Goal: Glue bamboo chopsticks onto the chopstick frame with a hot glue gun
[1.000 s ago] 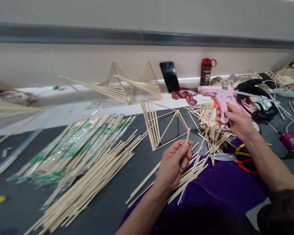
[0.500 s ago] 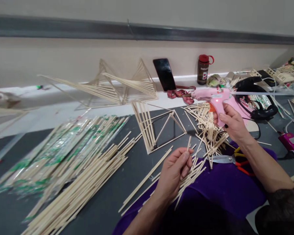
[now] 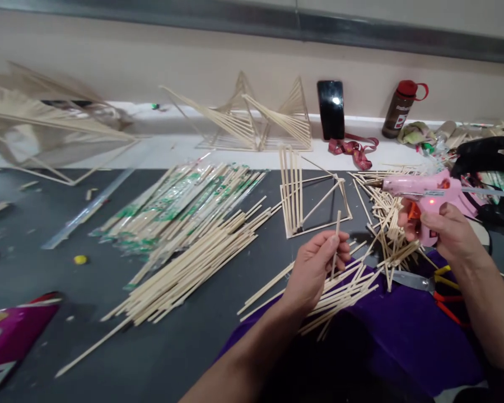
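Observation:
My left hand [image 3: 315, 267] pinches a short bamboo stick [image 3: 336, 224] upright between thumb and fingers, just in front of a small square stick frame [image 3: 315, 193] lying on the dark table. My right hand [image 3: 447, 229] grips a pink glue gun [image 3: 424, 190] by its handle, nozzle pointing left, its red light on and a finger on the orange trigger. The gun's tip hovers above a heap of short cut sticks [image 3: 384, 218], a hand's width right of the held stick.
A pile of long bare sticks [image 3: 193, 263] and wrapped chopsticks [image 3: 180, 201] lie left of centre. Finished stick structures [image 3: 256, 120] stand at the wall with a phone [image 3: 331, 109] and a brown bottle [image 3: 401, 109]. Pliers [image 3: 428, 282] rest on purple cloth [image 3: 403, 330].
The view has swung left, bringing more of the table's left side in. Both hands keep their holds; the glue gun has dropped lower and its red light shows.

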Motion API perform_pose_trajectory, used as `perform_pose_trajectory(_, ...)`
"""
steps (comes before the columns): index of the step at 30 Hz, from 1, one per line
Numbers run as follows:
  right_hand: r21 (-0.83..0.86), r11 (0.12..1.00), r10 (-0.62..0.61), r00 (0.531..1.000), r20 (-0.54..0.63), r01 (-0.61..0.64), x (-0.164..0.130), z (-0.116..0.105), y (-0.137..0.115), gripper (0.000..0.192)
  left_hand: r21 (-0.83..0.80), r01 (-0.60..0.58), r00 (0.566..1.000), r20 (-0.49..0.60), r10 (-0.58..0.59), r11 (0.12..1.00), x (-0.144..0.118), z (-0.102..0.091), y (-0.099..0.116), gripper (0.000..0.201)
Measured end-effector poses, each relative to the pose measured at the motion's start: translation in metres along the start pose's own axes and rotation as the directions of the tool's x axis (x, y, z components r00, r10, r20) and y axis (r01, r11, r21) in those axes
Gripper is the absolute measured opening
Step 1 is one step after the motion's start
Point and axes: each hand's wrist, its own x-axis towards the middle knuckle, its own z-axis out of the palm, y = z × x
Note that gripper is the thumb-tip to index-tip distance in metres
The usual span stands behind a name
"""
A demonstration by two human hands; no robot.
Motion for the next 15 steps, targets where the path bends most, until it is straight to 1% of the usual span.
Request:
perform_pose_trajectory(4, -0.074, 0.997, 0.013, 0.995, 0.1, -0.006, -0.002, 0.004, 0.007, 0.03, 0.126, -0.066, 0.996, -0.057, 0.074, 0.99, 0.002, -0.007, -0.002, 0.031)
perform_pose_trajectory(7, -0.095, 0.995, 0.056, 0.987, 0.151, -0.042, -0.005, 0.009, 0.007, 0.035, 0.158, -0.04, 0.997, -0.061, 0.05, 0.987, 0.003, -0.01, -0.001, 0.037)
perform_pose_trajectory(10, -0.116, 0.991, 0.091, 0.984, 0.154, -0.073, -0.006, 0.013, 0.006, 0.036, 0.137, -0.004, 0.999, -0.044, 0.011, 0.991, 0.003, -0.012, 0.0, 0.041)
perform_pose_trajectory(15, -0.094, 0.989, 0.122, 0.985, 0.121, -0.111, -0.005, 0.018, 0.008, 0.039, 0.152, -0.027, 0.999, -0.019, 0.031, 0.988, 0.003, -0.013, 0.0, 0.039)
